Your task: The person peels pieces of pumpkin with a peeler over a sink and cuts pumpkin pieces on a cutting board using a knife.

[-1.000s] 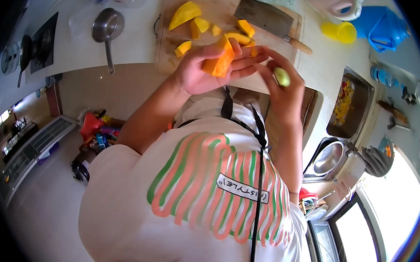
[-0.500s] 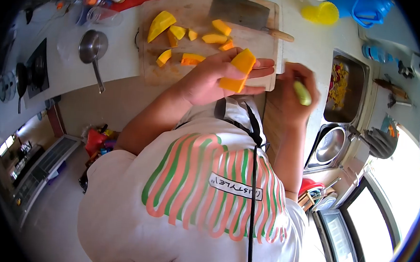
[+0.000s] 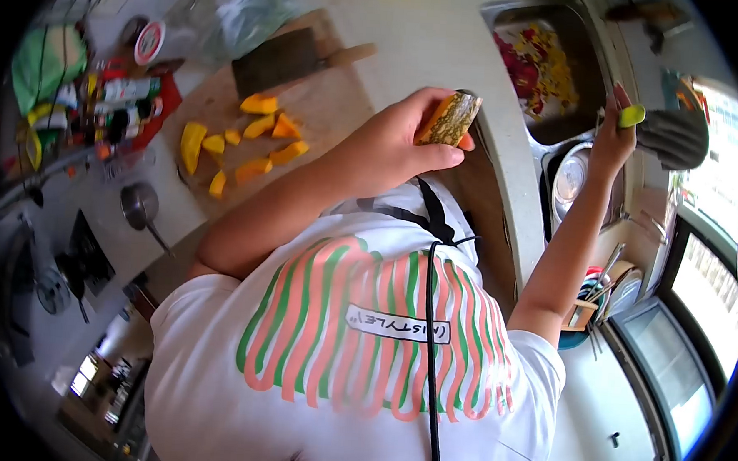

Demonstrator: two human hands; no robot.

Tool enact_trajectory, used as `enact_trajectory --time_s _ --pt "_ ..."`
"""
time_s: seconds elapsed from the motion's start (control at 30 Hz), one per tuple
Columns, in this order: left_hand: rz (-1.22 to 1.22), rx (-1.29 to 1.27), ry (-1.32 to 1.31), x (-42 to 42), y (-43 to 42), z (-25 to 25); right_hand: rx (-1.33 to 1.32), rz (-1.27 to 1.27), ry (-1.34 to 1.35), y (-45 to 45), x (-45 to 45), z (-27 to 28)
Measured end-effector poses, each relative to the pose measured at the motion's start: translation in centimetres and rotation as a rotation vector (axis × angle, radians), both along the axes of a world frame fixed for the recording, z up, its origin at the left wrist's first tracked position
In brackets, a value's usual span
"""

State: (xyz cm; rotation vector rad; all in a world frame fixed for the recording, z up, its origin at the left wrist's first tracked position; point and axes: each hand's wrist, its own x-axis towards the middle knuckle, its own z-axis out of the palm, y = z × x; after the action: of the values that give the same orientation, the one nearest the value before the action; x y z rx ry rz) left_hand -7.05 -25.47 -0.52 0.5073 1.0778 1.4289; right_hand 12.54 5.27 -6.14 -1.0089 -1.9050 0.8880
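My left hand (image 3: 394, 140) is closed around a thick piece of pumpkin (image 3: 452, 118), its mottled green-brown rind turned up and some orange flesh showing by the fingers. Out to the right, near the sink, my right hand (image 3: 612, 147) grips a small tool with a light green handle (image 3: 632, 117); its working end cannot be made out. Several cut pumpkin pieces (image 3: 254, 171) lie on the wooden cutting board (image 3: 330, 103), left of my left hand. A cleaver (image 3: 278, 63) with a wooden handle rests across the board's far part.
Yellow and red scraps lie in the steel sink (image 3: 549, 140). Beside it sits a metal bowl (image 3: 572, 178), with a grey glove-like cloth (image 3: 678, 138) to the right. A saucepan (image 3: 139, 203), bottles (image 3: 130, 90) and a plastic bag (image 3: 255, 16) stand around the board.
My view has turned toward the sink. My right hand has moved away to the right with the green-handled tool. My left hand has turned the pumpkin piece, so its rind now shows.
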Motion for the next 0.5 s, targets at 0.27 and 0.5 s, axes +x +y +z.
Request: enact_trajectory --time_s 0.27,0.5 --pt "-0.246 -0.200 0.293 5.4 12.6 0.7 -0.764 0.156 0.626 -1.5 1.1 5.6" --pt "-0.380 -0.294 0.478 8.5 18.3 2.6 -0.896 0.360 0.387 -1.1 0.4 6.7"
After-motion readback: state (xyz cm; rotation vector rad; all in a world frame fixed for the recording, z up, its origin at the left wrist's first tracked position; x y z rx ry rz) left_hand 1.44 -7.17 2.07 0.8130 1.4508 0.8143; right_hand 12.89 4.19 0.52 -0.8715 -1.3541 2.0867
